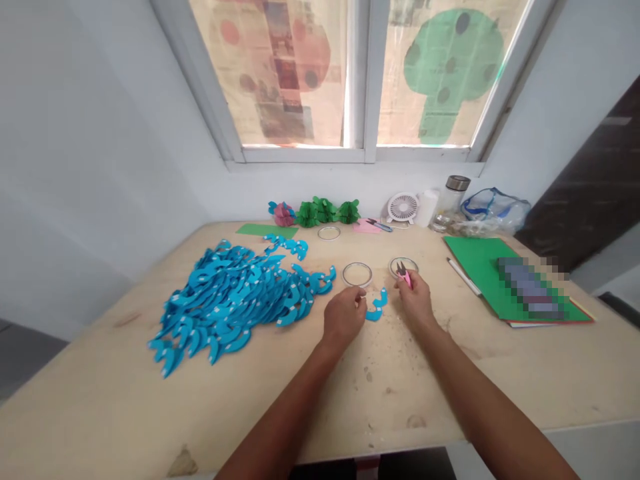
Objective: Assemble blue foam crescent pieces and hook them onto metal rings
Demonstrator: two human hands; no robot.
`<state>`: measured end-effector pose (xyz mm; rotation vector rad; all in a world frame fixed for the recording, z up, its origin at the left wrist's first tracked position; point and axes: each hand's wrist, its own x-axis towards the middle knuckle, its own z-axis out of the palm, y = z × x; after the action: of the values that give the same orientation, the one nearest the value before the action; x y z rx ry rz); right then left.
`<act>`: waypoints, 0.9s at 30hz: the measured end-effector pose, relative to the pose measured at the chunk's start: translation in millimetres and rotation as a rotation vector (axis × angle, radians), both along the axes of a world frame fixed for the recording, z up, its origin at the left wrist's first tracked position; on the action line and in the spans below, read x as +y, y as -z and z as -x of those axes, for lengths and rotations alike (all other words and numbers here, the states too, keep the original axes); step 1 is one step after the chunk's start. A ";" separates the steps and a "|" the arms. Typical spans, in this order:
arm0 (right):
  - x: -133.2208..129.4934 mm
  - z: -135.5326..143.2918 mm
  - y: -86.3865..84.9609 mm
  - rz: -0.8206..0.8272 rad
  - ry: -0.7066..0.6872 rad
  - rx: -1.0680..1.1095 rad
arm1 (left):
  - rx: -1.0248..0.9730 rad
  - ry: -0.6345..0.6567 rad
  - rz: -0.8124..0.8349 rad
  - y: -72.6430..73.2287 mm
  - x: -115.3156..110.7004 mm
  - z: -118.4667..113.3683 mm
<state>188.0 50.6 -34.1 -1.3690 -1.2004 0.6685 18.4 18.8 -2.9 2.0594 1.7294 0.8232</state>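
Frame center: my left hand (pixel 345 315), fingers pinched, contents unclear, beside blue pieces (pixel 377 307) on tabletop (pixel 320 413). Right of center: my right hand (pixel 415 293) curled round pink snips (pixel 405 273). Blue pile (pixel 240 287), left of center.

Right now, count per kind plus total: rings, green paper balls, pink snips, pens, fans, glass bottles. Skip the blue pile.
Rings: 3
Green paper balls: 3
Pink snips: 1
Pen: 1
Fan: 1
Glass bottle: 1
Total: 10
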 end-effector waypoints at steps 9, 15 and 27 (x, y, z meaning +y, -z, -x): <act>-1.2 1.9 -1.6 0.009 0.021 0.019 | 0.378 0.054 -0.161 5.6 34.5 -13.1; 0.6 1.4 -1.0 0.051 -0.012 0.086 | 0.199 0.044 -0.230 25.1 44.6 -10.3; -4.0 6.8 -6.1 0.102 -0.084 0.244 | -0.119 0.222 -0.222 17.9 30.2 -18.3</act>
<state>181.2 46.6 -28.0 -1.2837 -1.0439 0.9396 36.7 49.0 -20.8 2.2428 1.3697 1.0814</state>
